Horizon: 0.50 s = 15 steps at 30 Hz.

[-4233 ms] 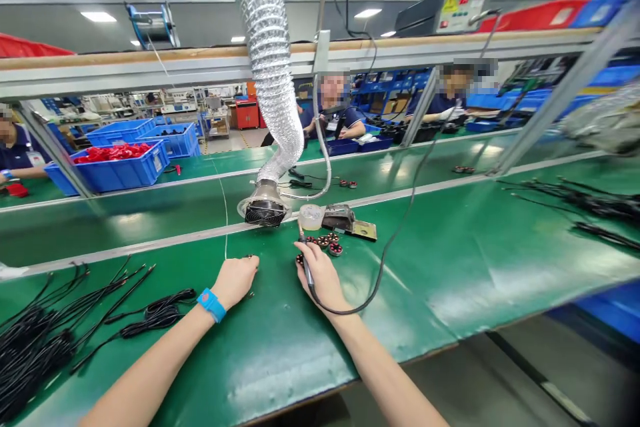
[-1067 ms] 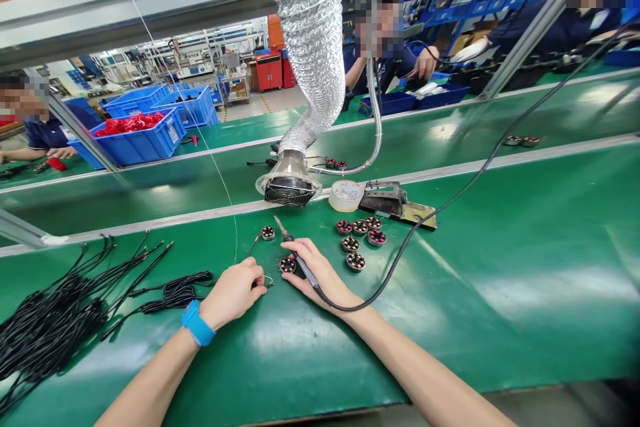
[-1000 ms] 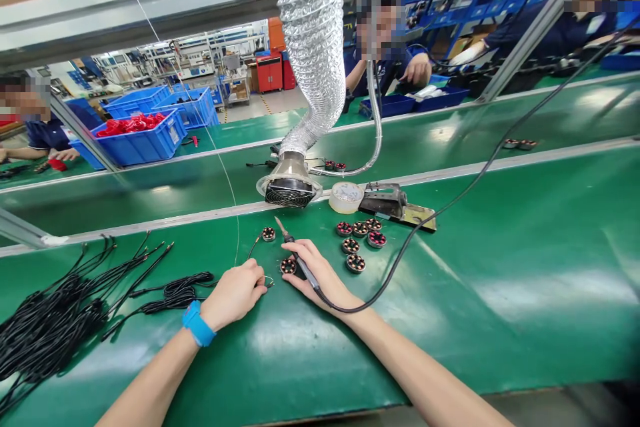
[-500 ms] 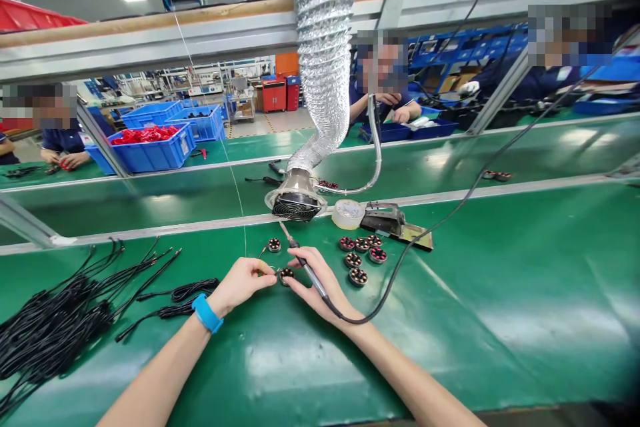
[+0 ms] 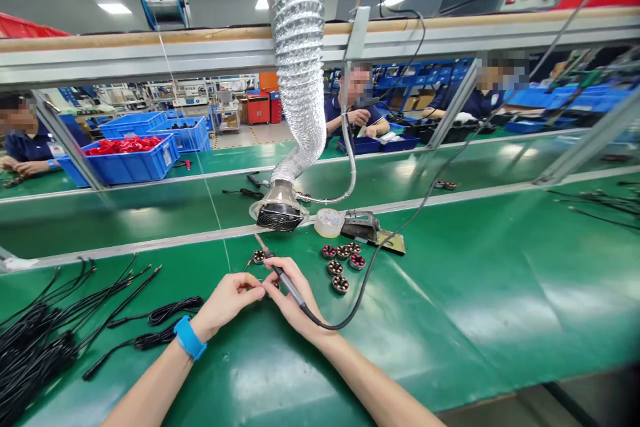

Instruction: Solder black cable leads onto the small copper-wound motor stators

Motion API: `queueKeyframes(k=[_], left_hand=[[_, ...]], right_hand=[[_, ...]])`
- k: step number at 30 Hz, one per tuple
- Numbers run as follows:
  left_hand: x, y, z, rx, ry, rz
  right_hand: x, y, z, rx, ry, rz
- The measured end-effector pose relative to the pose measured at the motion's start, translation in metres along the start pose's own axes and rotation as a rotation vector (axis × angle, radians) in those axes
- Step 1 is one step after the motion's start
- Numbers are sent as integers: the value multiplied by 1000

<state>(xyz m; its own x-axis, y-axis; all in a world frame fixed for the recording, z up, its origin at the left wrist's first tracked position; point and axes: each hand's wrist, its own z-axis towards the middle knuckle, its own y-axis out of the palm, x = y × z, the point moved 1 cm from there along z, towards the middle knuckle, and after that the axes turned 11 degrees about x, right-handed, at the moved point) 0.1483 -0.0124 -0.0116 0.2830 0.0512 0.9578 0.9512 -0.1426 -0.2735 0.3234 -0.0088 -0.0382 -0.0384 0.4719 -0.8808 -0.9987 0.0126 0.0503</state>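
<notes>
A soldering iron (image 5: 292, 285) lies across my right hand (image 5: 300, 307), held in the fingers with its tip pointing up and away. The right thumb reaches to the fingertips of my left hand (image 5: 225, 303), which are pinched together. What the left fingers hold is too small to make out. Beneath the fingertips is a small round coil part (image 5: 275, 285), mostly hidden by the right hand. Just beyond, near the iron's tip, sits a similar coil part (image 5: 258, 257). Several more coil parts (image 5: 340, 285) stand grouped to the right on the green bench.
Black cables (image 5: 45, 340) are heaped at left. A fan-ended duct (image 5: 280, 213) hangs ahead, with a tape roll (image 5: 329, 222) and an iron stand (image 5: 373, 230) beside it. The iron's cord (image 5: 370, 280) loops rightward. Co-workers sit across the bench near blue bins (image 5: 125, 167).
My view has shifted, so the bench things appear farther left. The right thumb has moved in to meet the left fingertips, covering more of the coil part.
</notes>
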Motion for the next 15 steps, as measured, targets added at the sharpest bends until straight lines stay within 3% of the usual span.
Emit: queueKeyframes(k=[2, 8, 15], left_hand=[[3, 1, 0, -17, -21, 3], [1, 3, 4, 105, -68, -5], [-1, 14, -1, 144, -58, -83]], right_hand=[[1, 0, -2, 8, -15, 16], [2, -1, -3, 66, -16, -10], [0, -5, -6, 103, 23, -18]])
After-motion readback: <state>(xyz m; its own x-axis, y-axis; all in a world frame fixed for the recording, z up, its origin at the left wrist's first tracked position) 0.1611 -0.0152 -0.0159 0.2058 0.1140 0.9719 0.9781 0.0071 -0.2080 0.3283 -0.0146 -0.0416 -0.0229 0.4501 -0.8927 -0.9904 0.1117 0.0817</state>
